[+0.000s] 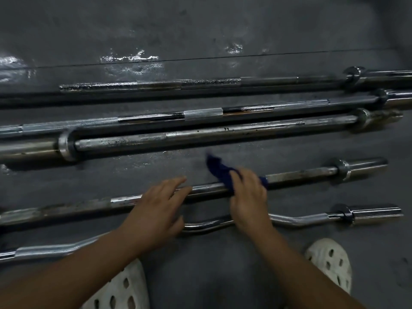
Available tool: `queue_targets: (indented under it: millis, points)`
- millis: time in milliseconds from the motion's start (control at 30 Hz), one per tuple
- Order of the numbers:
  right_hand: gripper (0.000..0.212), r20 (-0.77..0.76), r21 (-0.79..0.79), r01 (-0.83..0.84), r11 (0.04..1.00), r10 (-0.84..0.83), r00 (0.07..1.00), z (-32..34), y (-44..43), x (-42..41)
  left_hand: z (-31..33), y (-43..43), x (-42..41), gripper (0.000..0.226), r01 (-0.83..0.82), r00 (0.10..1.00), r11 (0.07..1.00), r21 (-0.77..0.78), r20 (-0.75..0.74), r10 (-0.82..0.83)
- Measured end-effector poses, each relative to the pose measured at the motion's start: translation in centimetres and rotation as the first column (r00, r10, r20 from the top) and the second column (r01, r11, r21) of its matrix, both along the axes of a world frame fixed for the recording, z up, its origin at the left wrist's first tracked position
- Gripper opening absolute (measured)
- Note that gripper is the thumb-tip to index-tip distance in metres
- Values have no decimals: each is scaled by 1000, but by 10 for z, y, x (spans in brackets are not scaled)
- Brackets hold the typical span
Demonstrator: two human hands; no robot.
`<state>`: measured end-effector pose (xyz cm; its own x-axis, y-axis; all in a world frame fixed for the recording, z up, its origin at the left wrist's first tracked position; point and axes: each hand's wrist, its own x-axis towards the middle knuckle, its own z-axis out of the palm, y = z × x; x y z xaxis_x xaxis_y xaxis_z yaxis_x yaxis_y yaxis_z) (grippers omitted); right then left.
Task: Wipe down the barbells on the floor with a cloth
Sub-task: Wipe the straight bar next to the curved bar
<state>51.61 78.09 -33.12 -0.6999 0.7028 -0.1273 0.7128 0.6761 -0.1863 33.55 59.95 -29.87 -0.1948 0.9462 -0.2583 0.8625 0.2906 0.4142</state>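
On the dark rubber floor (pixel 223 30) several barbells lie side by side; the straight barbell (pixel 301 173) second from the person shows dull, spotted steel. Over its middle a dark blue cloth (pixel 219 172) is wrapped, blurred, with the right hand (pixel 248 197) curled around it. The left hand (pixel 156 210) rests flat on the same bar, fingers straight. Nearest lies a curl bar (pixel 296 220).

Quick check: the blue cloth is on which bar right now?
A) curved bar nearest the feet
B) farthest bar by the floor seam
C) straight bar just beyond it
C: the right hand presses the blue cloth onto the straight bar; the curved bar lies nearer the feet.
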Motion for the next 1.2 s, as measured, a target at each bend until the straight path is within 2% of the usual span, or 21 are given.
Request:
queue_targets:
  millis: [67,100,133,200,233,267,367,467,533,600,667,733,867,1000,1067,1133,1200]
  points:
    - [57,-20,25,284,958,-284,959,-1,20,15,0,2,1,65,-13,1000,1000,13,7,13]
    - [56,-9,23,370,929,-370,929,-1,18,16,-2,4,2,65,-9,1000,1000,19,12,8]
    - [57,0,9,322,947,-322,947,1,10,10,-2,7,4,65,-1,1000,1000,25,13,1]
    - [55,-18,-57,25,998,-26,999,2,-5,1,-2,12,6,65,4,1000,999,37,11,-4]
    - [50,-28,-85,-54,995,51,998,6,-1,0,-1,13,6,65,-1,1000,999,40,11,1]
    - [43,-28,-83,-43,996,40,999,12,10,1,0,13,6,64,-10,1000,999,37,15,10]
    - [21,-17,27,225,974,-225,974,23,48,14,1,11,4,64,-36,999,999,39,26,35]
    - [27,-12,50,407,912,-407,913,20,57,22,0,9,3,64,-45,999,999,20,22,44]
    - [27,-71,33,440,897,-437,897,14,44,10,0,9,4,64,-45,999,999,13,12,45]
    - [41,-117,-17,317,948,-316,941,6,14,-10,1,11,6,64,-42,999,999,12,14,42]
    - [58,-89,-101,-14,995,5,996,1,-20,-23,3,12,6,64,-36,999,999,16,15,36]
    - [61,-29,-120,-257,959,255,966,-1,-27,-16,3,11,2,65,-28,999,1000,13,17,27]
    - [60,-33,-90,-286,954,284,958,-7,10,17,2,4,-6,65,-42,999,999,-4,5,42]
    - [44,-36,-83,-329,941,327,944,-11,36,-4,1,7,-11,64,-37,999,999,-19,-10,37]
    - [35,-77,-73,-264,962,259,963,-8,48,-17,1,10,-14,64,-41,999,999,-11,-11,41]
    - [27,-182,-61,-56,997,44,982,-9,55,-18,0,11,-16,65,-49,999,999,5,-20,49]
    - [34,-263,-39,184,982,-187,947,-12,43,-23,-2,13,-17,65,-56,998,998,6,-24,56]
